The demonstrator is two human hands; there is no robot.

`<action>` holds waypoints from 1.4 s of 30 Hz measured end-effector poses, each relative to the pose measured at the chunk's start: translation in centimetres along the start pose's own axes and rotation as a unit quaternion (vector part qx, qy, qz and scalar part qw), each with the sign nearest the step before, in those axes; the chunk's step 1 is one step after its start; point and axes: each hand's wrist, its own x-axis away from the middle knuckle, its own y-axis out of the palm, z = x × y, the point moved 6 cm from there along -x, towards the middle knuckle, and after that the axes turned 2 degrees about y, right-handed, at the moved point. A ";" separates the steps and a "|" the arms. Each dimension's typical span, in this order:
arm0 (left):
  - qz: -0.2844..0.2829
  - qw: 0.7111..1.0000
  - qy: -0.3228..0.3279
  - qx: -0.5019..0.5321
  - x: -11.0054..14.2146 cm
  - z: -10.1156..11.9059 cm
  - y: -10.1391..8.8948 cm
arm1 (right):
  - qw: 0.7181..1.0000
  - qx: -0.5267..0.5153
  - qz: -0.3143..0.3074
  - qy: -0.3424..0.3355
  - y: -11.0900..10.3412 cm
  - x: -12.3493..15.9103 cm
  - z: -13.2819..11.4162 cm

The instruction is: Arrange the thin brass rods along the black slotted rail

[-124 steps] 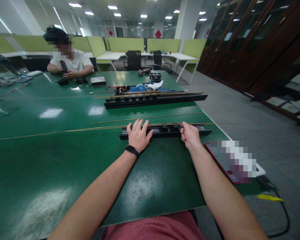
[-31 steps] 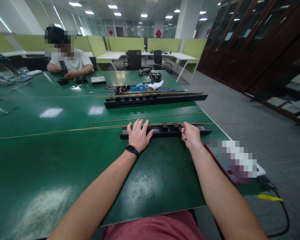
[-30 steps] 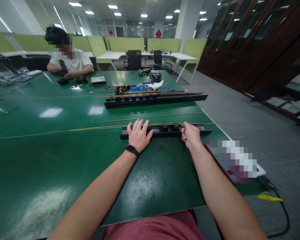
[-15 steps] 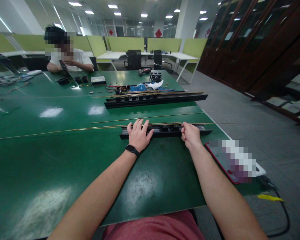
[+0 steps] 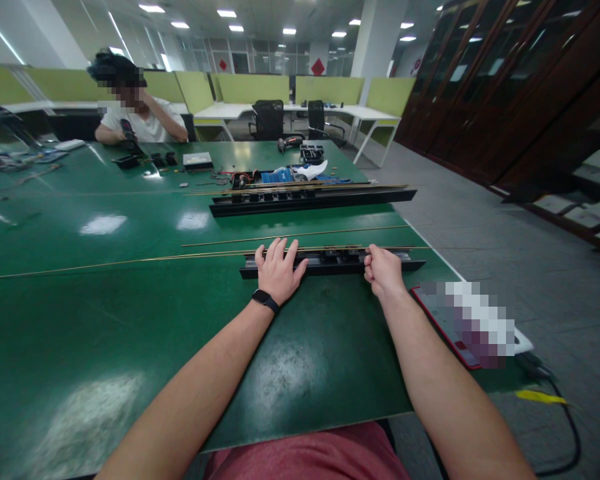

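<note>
A black channel-shaped rail (image 5: 325,270) lies across the green table in front of me, with small black blocks (image 5: 349,255) inside it. My left hand (image 5: 279,270) rests on the rail's left part, its fingers spread. At the right part, my right hand (image 5: 384,268) is closed in a pinch at a thin brass-coloured rod (image 5: 145,259). That rod runs along the rail's far side and reaches well out to the left; a thin end shows right of my hand. Just beyond lies another thin rod (image 5: 215,241). My fingers hide the exact grip point.
Farther back lies a longer black rail (image 5: 310,204) with rods on top, before a box of blue parts (image 5: 277,175). A red-edged tablet-like item (image 5: 443,320) lies at the right table edge with a cable. A co-worker (image 5: 155,120) sits across the table.
My hands keep nearly the same places on the rail. Across the table, the co-worker has raised one hand to the head.
</note>
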 end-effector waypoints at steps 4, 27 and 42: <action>-0.004 1.000 0.000 0.001 0.0 0.0 0.0 | 1.000 0.006 -0.008 0.009 0.0 -0.1 0.1; -0.002 1.000 -0.001 0.000 0.0 0.0 0.1 | 1.000 0.002 -0.007 0.000 0.2 0.1 0.0; -0.004 1.000 -0.002 0.002 0.0 -0.1 0.2 | 1.000 0.004 -0.009 0.008 0.0 0.0 0.2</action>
